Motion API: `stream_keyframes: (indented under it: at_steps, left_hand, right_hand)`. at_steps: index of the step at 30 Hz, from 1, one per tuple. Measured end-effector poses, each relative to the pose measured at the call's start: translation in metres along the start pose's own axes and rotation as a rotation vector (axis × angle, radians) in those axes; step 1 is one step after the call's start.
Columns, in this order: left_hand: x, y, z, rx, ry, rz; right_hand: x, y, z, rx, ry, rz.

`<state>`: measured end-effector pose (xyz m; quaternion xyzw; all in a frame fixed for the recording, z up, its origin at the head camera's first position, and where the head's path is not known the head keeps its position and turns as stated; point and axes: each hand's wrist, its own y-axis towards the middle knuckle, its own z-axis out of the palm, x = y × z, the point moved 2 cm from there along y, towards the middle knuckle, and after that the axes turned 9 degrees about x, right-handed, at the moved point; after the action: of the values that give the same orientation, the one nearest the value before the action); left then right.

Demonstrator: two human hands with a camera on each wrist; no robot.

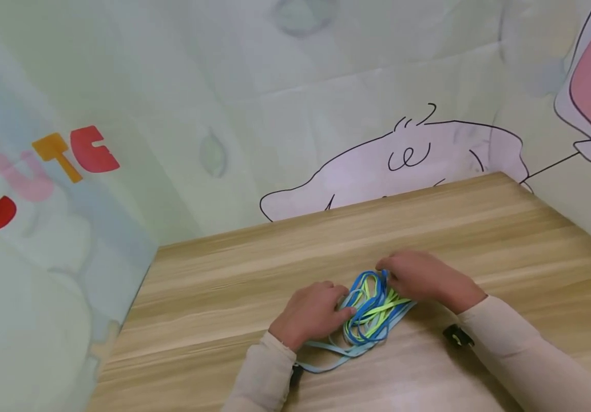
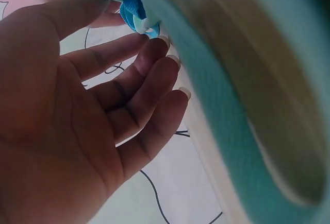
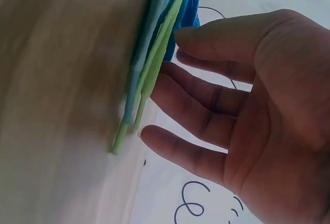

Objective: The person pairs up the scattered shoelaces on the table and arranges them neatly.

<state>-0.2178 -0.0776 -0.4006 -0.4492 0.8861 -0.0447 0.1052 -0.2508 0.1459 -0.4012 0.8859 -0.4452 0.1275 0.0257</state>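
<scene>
A tangled pile of flat shoelaces (image 1: 372, 312) in blue, lime green and pale blue lies on the wooden table. My left hand (image 1: 313, 312) is at the pile's left side; in the left wrist view its thumb (image 2: 77, 13) touches the laces and its other fingers are loosely bent. At the far right side of the pile is my right hand (image 1: 421, 277). The right wrist view shows its thumb (image 3: 216, 38) beside the blue lace, fingers spread and slightly bent. Green and pale blue lace ends (image 3: 147, 80) hang near those fingertips. Neither hand clearly pinches a lace.
The wooden table (image 1: 213, 274) extends beyond the pile on every side. Printed cloth walls (image 1: 213, 114) stand along its back and sides. A pale blue lace loop (image 1: 326, 366) trails past the left wrist. A small black device (image 1: 457, 336) sits at the right wrist.
</scene>
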Motion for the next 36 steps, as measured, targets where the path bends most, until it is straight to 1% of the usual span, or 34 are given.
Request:
stream_keyframes:
  at_steps: [3,6,12,18,23,28,32,36]
  left_hand:
    - [0.001,-0.001,-0.001,0.0,-0.004,0.005]
    - [0.001,-0.001,0.0,0.008,-0.008,0.004]
    - [0.003,0.001,0.001,0.025,-0.004,-0.007]
    - [0.004,0.002,-0.002,0.04,-0.006,-0.008]
    - [0.005,0.002,-0.002,0.073,-0.01,-0.008]
    - [0.006,0.002,-0.003,0.103,-0.02,0.006]
    - [0.006,0.002,-0.004,0.114,-0.018,0.025]
    - [0.007,0.0,-0.006,0.125,-0.015,0.037]
  right_hand:
    - [0.002,0.003,0.0,0.009,-0.02,-0.013]
    - [0.001,0.004,-0.001,0.024,-0.018,-0.013]
    - [0.0,0.001,-0.002,0.065,0.006,0.016]
    - [0.001,0.0,-0.01,0.056,0.036,0.001]
    - [0.004,-0.002,-0.016,0.018,0.021,-0.045]
    - [0.006,-0.004,-0.024,-0.076,0.031,-0.12]
    - [0.007,-0.004,-0.028,-0.149,0.044,-0.132]
    - [0.008,-0.004,-0.03,-0.204,0.096,-0.135]
